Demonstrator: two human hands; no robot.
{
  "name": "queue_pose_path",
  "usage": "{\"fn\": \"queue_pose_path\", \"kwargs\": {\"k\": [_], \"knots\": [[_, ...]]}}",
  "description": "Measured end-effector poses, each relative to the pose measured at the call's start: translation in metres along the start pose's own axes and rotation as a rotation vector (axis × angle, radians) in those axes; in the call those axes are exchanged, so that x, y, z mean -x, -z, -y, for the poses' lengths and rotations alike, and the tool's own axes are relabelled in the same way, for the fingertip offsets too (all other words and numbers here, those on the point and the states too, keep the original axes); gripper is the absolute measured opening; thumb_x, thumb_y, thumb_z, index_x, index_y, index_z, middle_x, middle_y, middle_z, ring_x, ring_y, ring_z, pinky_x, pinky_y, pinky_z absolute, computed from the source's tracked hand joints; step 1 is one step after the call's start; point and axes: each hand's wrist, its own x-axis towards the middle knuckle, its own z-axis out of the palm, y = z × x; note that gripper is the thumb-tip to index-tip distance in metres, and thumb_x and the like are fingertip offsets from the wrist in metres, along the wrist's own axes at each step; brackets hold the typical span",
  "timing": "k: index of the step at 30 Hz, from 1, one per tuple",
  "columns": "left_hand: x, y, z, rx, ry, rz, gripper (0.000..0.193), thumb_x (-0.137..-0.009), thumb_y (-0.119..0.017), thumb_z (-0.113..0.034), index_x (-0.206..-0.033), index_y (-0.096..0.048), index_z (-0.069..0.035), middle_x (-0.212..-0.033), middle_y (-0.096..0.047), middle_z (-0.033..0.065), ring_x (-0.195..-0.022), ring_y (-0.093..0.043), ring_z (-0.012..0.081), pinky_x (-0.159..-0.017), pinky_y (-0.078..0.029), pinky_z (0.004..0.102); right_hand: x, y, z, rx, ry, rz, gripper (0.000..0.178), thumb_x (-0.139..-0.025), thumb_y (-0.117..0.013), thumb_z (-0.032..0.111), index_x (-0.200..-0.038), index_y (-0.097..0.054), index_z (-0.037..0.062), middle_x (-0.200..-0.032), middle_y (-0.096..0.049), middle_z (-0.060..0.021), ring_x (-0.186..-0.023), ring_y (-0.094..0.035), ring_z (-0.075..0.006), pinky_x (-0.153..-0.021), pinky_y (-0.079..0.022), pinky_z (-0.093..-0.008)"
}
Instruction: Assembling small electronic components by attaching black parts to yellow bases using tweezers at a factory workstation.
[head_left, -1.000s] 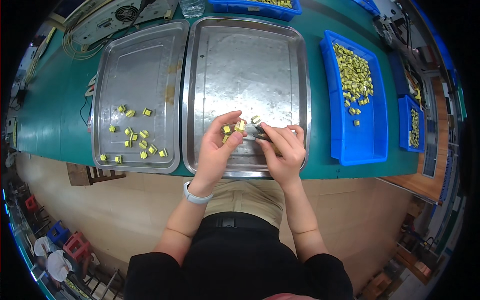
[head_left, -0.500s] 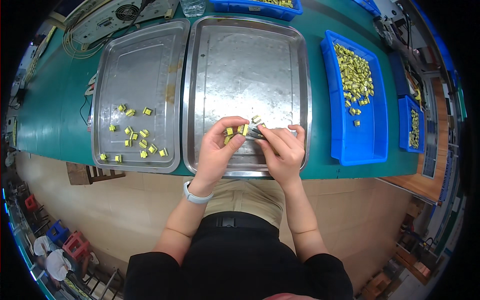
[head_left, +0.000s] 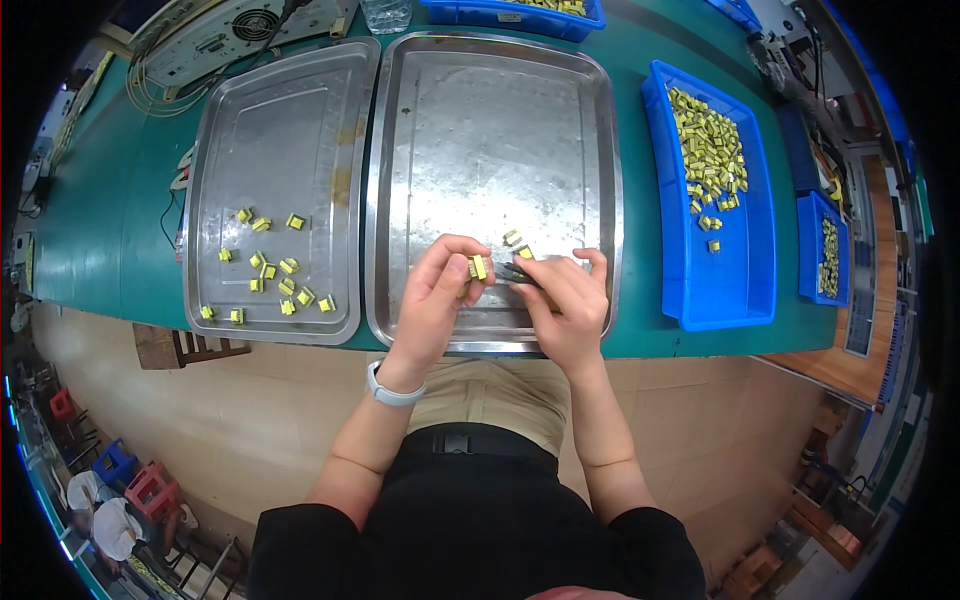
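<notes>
Over the near part of the right metal tray (head_left: 490,60), my left hand (head_left: 432,290) is closed on a small yellow transformer (head_left: 478,267), pinched between thumb and fingers; more yellow shows below it, partly hidden. My right hand (head_left: 568,305) grips dark tweezers (head_left: 512,272), whose tips point left at the piece and sit very close to it. Whether they touch it I cannot tell. Just beyond my right fingertips, a couple of loose yellow transformers (head_left: 513,238) lie on the tray.
The left metal tray (head_left: 270,130) has several scattered yellow transformers (head_left: 288,266) in its near half. A blue bin (head_left: 718,290) to the right holds a heap of them. Another blue bin (head_left: 515,17) stands at the back, and a smaller one (head_left: 822,250) far right.
The transformer in my left fingers has turned and moved slightly left and down. My left thumb has shifted up beside it. The right hand with the tweezers has barely moved.
</notes>
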Motion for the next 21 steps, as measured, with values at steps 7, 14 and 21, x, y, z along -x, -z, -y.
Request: {"fn": "queue_pose_path", "kwargs": {"k": [7, 14, 21], "knots": [[0.0008, -0.0011, -0.0022, -0.059, 0.049, -0.003, 0.028, -0.108, -0.049, -0.029, -0.117, -0.058, -0.005, -0.097, -0.060, 0.0034, -0.079, -0.049, 0.0064, -0.072, -0.040, 0.0211, 0.0008, -0.0019, -0.0014, -0.012, 0.030, -0.012, 0.025, -0.076, -0.080, 0.007, -0.101, -0.076, 0.0083, -0.074, -0.068, -0.0007, -0.067, -0.062, -0.0152, -0.093, -0.037, -0.0398], [0.0011, 0.0006, -0.0007, -0.088, 0.059, -0.004, 0.028, -0.107, -0.051, -0.030, -0.117, -0.059, -0.005, -0.098, -0.060, 0.0022, -0.079, -0.050, 0.0059, -0.072, -0.040, 0.0206, 0.0011, -0.0024, -0.0021, 0.018, 0.055, -0.018, 0.024, -0.076, -0.080, 0.008, -0.099, -0.076, 0.0094, -0.078, -0.071, -0.0003, -0.067, -0.062, -0.0146, -0.091, -0.037, -0.0391], [0.0016, -0.0015, -0.0016, -0.098, 0.053, -0.040, 0.029, -0.108, -0.050, -0.031, -0.115, -0.060, -0.005, -0.091, -0.060, 0.0012, -0.077, -0.049, 0.0055, -0.070, -0.039, 0.0204, -0.0002, -0.0017, -0.0002, 0.033, 0.051, -0.029, 0.024, -0.076, -0.081, 0.008, -0.099, -0.077, 0.0095, -0.078, -0.071, -0.0001, -0.067, -0.062, -0.0144, -0.090, -0.037, -0.0384]]}}
